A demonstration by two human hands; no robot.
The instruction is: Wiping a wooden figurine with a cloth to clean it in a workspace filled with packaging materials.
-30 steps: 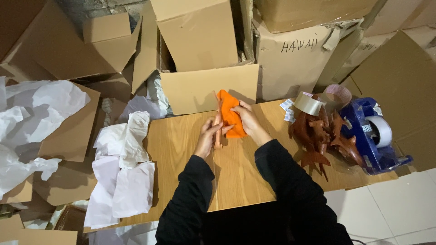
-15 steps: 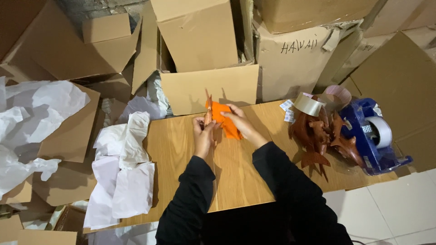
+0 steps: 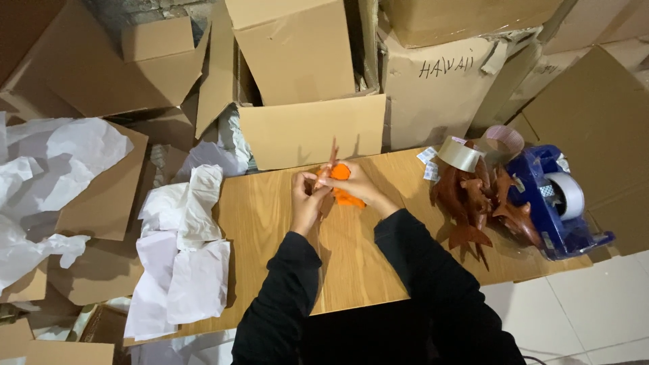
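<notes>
Over the wooden table [image 3: 263, 223], my left hand [image 3: 305, 203] and my right hand [image 3: 355, 182] meet on a small orange-brown carved figure [image 3: 330, 169] and a piece of orange cloth or paper [image 3: 345, 195]. A thin pointed part of the figure sticks up between my fingers. Both hands grip the same object near the table's far edge. Both of my arms are in black sleeves.
Several brown carved wooden figures [image 3: 473, 203] lie at the right with rolls of tape [image 3: 460, 154] and a blue tape dispenser [image 3: 558, 203]. White wrapping paper [image 3: 182, 263] lies at the left. An open cardboard box [image 3: 307, 132] stands behind the table, with more boxes all around.
The orange piece was held up flat in my right hand; now both hands have closed together on it and the thin carved figure, lower and nearer the table.
</notes>
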